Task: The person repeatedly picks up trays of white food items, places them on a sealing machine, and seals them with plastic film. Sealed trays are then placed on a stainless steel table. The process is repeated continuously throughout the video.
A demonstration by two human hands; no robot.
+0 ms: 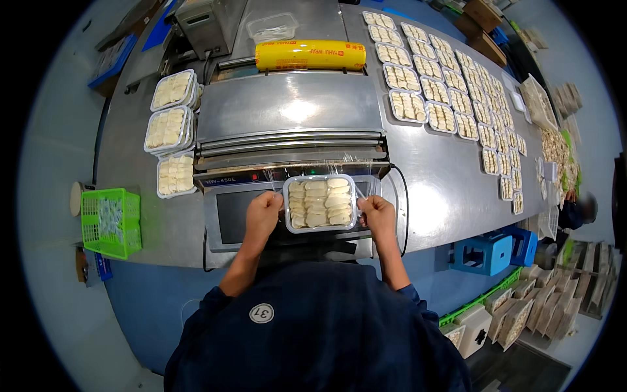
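Note:
A clear plastic tray (pixel 320 204) of pale food pieces in rows is in front of me, above the dark plate of a tabletop film wrapping machine (pixel 289 100). Clear cling film (pixel 361 190) stretches in strands between the tray and the machine's front edge. My left hand (pixel 263 214) is closed at the tray's left side, its fingertips pinching the film. At the opposite side, my right hand (pixel 378 215) pinches gathered film beside the rim. How far the fingers also grip the tray is hidden. A yellow roll of wrap (pixel 310 55) lies at the machine's back.
Stacked trays (pixel 169 128) of the same food stand left of the machine, near a green plastic basket (pixel 111 223) of small packets. Many filled trays (pixel 433 90) cover the steel table's right part. A black cable (pixel 405 206) hangs right of the machine. Blue stools (pixel 482 254) stand below; a person (pixel 578 209) is far right.

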